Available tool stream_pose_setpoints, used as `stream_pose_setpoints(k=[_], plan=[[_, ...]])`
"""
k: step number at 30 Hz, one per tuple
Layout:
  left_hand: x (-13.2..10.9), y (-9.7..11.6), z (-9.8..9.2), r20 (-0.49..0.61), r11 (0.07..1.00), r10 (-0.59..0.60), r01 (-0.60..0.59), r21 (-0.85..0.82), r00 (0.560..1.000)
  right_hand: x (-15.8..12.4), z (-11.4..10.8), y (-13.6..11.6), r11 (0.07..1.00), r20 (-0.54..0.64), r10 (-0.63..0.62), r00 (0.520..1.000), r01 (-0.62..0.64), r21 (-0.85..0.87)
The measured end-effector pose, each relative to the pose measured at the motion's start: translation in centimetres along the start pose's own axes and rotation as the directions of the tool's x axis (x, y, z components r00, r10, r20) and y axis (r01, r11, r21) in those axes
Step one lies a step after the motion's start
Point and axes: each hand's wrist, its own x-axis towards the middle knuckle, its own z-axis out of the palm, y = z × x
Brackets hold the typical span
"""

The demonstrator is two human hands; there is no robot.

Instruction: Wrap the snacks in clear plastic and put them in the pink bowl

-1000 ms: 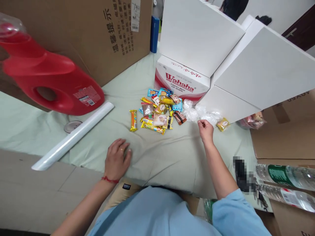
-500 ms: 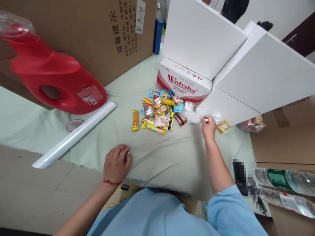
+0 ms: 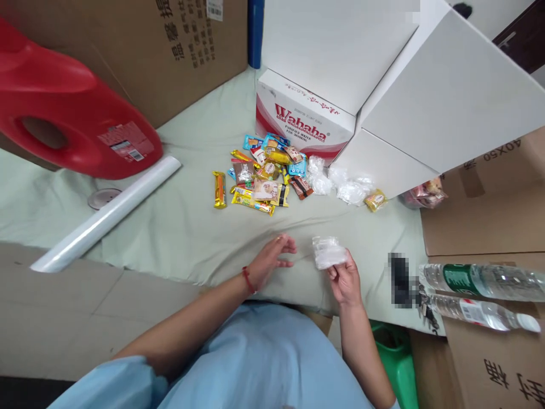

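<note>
A small see-through plastic bag (image 3: 327, 253), folded and whitish, is pinched at its right end between the right hand's (image 3: 346, 279) thumb and fingers. The left hand (image 3: 272, 261), fingers parted, faces it across a gap. Bare green cloth (image 3: 204, 238) stretches beyond to wrapped snacks (image 3: 266, 190); its front edge runs near the person's shirt (image 3: 272, 358).

One left hand (image 3: 269, 262), one right hand (image 3: 346, 281). One bundle of clear plastic (image 3: 327, 254) held; the crumpled plastic (image 3: 318, 177) at the far side overlaps too much to count. One lone snack bar (image 3: 219, 191) at left, one lone yellow packet (image 3: 375, 200) at right, over ten piled snacks (image 3: 266, 190) between. Two bottles (image 3: 481, 282), one red jug (image 3: 76, 116), one white roll (image 3: 108, 211).
</note>
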Motion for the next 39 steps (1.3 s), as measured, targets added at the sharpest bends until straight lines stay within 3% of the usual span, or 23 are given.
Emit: stream_pose_setpoints(k=[4, 7, 11, 14, 17, 20, 23, 26, 30, 33, 39], plan=[[1.4, 0.1, 3.1, 0.269, 0.999, -0.006, -0.003, 0.035, 0.963, -0.8, -1.2, -0.6, 0.952, 0.072, -0.105, 0.992, 0.121, -0.282], [1.6, -0.7, 4.0, 0.332, 1.000, -0.019, 0.024, -0.009, 0.943, -0.6, -2.1, -0.8, 0.940, 0.011, -0.176, 0.984, 0.171, -0.295], [1.6, -1.5, 3.9, 0.270, 1.000, -0.005, -0.003, 0.031, 0.963, 0.0, -2.6, -0.8, 0.980, -0.075, -0.144, 0.987, 0.132, -0.149], [1.7, -1.2, 3.5, 0.173, 0.995, 0.001, -0.019, 0.102, 0.985, 0.3, -2.3, -0.7, 0.997, -0.070, -0.072, 0.995, 0.069, -0.043], [1.6, -0.7, 3.7, 0.138, 0.991, -0.067, 0.050, 0.125, 0.988, 0.5, -1.6, -0.3, 0.999, -0.061, -0.035, 0.998, 0.037, 0.033], [1.6, -1.2, 4.5, 0.192, 0.980, -0.172, 0.147, 0.137, 0.966, 0.8, -1.0, 0.0, 0.997, -0.055, -0.034, 0.998, 0.038, 0.071], [1.8, -2.3, 4.8, 0.189, 0.978, -0.165, 0.135, 0.158, 0.968, 1.1, -1.1, 0.0, 0.996, -0.077, -0.064, 0.995, 0.069, 0.062], [2.3, -3.1, 4.1, 0.105, 0.978, -0.080, 0.057, 0.202, 0.991, 1.4, -2.1, 0.1, 0.994, -0.115, -0.105, 0.988, 0.102, -0.035], [2.6, -3.0, 2.4, 0.020, 0.965, -0.007, 0.002, 0.260, 1.000, 1.4, -3.7, 0.7, 0.968, -0.171, -0.154, 0.973, 0.114, -0.223], [2.3, -2.7, 2.0, -0.007, 0.957, 0.031, -0.027, 0.287, 1.000, 1.4, -4.1, 1.2, 0.966, -0.180, -0.157, 0.971, 0.112, -0.234], [1.7, -3.4, 4.2, 0.086, 0.939, 0.038, -0.065, 0.339, 0.996, 1.2, -2.4, 2.0, 0.972, -0.180, -0.185, 0.966, 0.153, -0.178]])
